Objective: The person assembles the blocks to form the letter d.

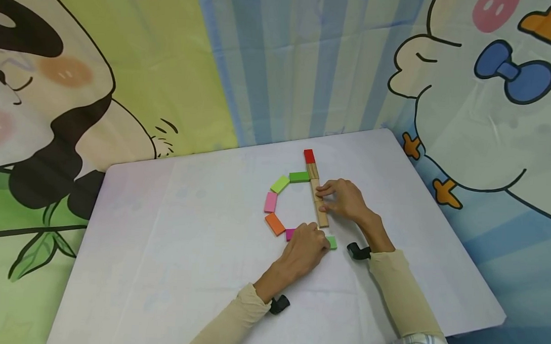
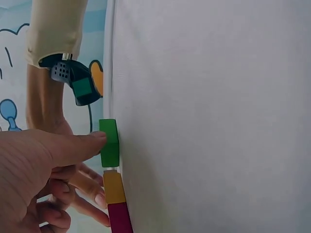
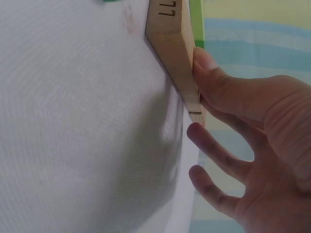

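Observation:
In the head view, my left hand [image 1: 303, 250] is at the near end of a curve of coloured blocks. Its thumb touches a small green block [image 2: 110, 143], with the other fingers curled. Beside that block, in the left wrist view, are a yellow block [image 2: 114, 188] and a magenta block [image 2: 119, 217]. My right hand [image 1: 345, 198] holds the side of a straight row of plain wooden blocks [image 1: 318, 193] between thumb and index finger, the index partly hidden. Its other fingers stand apart in the right wrist view. A red block [image 1: 309, 156] tops the row.
The curve continues through an orange block [image 1: 275, 224], a pink block [image 1: 271, 202], a lime block [image 1: 280, 184] and a darker green block [image 1: 299, 177], which meets the wooden row. All lie on a white-covered table [image 1: 186, 240]. Cartoon-printed cloth [image 1: 288, 61] hangs behind.

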A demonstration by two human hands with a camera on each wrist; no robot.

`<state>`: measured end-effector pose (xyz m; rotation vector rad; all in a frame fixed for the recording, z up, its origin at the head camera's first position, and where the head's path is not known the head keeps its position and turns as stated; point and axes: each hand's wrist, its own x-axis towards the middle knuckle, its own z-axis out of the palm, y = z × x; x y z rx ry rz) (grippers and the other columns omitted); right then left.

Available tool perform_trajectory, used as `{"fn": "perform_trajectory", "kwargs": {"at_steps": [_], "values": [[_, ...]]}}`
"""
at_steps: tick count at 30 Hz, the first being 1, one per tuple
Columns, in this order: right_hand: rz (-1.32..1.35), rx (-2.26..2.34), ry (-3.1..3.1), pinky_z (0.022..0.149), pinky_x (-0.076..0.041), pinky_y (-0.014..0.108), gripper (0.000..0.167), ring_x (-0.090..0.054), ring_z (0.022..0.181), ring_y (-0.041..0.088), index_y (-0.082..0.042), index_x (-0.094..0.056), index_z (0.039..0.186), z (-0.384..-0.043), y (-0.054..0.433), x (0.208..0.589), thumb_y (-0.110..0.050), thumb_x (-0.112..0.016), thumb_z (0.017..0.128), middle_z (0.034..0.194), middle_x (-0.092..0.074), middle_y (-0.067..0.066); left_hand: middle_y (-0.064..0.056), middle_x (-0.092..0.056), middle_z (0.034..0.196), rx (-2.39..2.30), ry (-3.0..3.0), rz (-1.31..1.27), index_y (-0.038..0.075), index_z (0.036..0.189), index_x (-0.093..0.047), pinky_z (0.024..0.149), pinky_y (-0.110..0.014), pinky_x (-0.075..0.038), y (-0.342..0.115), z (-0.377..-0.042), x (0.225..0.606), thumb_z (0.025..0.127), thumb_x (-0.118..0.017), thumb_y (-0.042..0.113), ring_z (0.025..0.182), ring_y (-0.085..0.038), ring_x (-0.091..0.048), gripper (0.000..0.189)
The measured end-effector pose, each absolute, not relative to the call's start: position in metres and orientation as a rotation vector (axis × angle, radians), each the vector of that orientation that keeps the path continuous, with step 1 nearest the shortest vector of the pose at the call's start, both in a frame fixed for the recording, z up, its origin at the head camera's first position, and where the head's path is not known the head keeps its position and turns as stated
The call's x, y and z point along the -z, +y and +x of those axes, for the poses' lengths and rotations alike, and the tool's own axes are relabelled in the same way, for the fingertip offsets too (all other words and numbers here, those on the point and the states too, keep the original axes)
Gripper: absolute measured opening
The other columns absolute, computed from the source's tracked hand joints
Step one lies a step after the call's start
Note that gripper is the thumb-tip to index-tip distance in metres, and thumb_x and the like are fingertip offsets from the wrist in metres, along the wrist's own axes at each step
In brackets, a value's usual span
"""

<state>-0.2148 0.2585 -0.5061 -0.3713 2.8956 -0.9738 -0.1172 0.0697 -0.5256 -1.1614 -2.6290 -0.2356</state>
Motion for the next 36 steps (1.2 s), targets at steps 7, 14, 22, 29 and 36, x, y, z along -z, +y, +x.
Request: {"fn": "perform_trajectory", "kwargs": {"at_steps": [7, 14, 22, 29, 36], "values": [[-0.375, 0.972, 2.901, 0.118, -0.045, 0.061, 0.044, -0.065, 0.135, 0.04, -0.008, -0.083, 0.121, -0.213, 0.259, 0.505, -0.009, -0.098, 0.079, 0.134, -0.079, 0.006, 0.013, -0.08, 0.08, 0.373, -2.71, -1.098, 0.035, 0.09, -0.09, 0.062, -0.022, -0.036, 0.071, -0.125, 0.525, 0.091, -0.09, 0.028, 0.072, -0.008, -0.057, 0.007], [-0.388, 0.961, 2.915, 0.118, -0.045, 0.061, 0.045, -0.065, 0.135, 0.04, -0.007, -0.083, 0.121, -0.215, 0.259, 0.506, -0.009, -0.098, 0.079, 0.134, -0.079, 0.007, 0.012, -0.081, 0.087, 0.527, -2.756, -1.041, 0.03, 0.094, -0.091, 0.066, -0.023, -0.041, 0.069, -0.135, 0.524, 0.09, -0.091, 0.027, 0.075, -0.009, -0.058, 0.005], [-0.385, 0.959, 2.913, 0.118, -0.046, 0.06, 0.046, -0.066, 0.135, 0.039, -0.007, -0.083, 0.121, -0.216, 0.259, 0.504, -0.009, -0.098, 0.078, 0.134, -0.08, 0.007, 0.011, -0.081, 0.086, 0.53, -2.777, -1.014, 0.028, 0.092, -0.09, 0.067, -0.024, -0.043, 0.069, -0.141, 0.522, 0.089, -0.092, 0.025, 0.075, -0.01, -0.058, 0.005], [-0.365, 0.958, 2.894, 0.118, -0.047, 0.059, 0.047, -0.065, 0.137, 0.039, -0.007, -0.082, 0.122, -0.217, 0.258, 0.503, -0.01, -0.098, 0.078, 0.135, -0.079, 0.006, 0.011, -0.081, 0.087, 0.41, -2.771, -1.029, 0.029, 0.094, -0.09, 0.067, -0.025, -0.042, 0.07, -0.141, 0.52, 0.09, -0.091, 0.027, 0.076, -0.01, -0.058, 0.004], [-0.35, 0.953, 2.887, 0.119, -0.046, 0.06, 0.047, -0.064, 0.138, 0.04, -0.008, -0.082, 0.123, -0.216, 0.258, 0.506, -0.01, -0.098, 0.08, 0.137, -0.078, 0.007, 0.011, -0.08, 0.086, 0.363, -2.777, -1.023, 0.029, 0.095, -0.09, 0.065, -0.026, -0.04, 0.07, -0.142, 0.521, 0.091, -0.089, 0.028, 0.074, -0.011, -0.057, 0.004]]}}
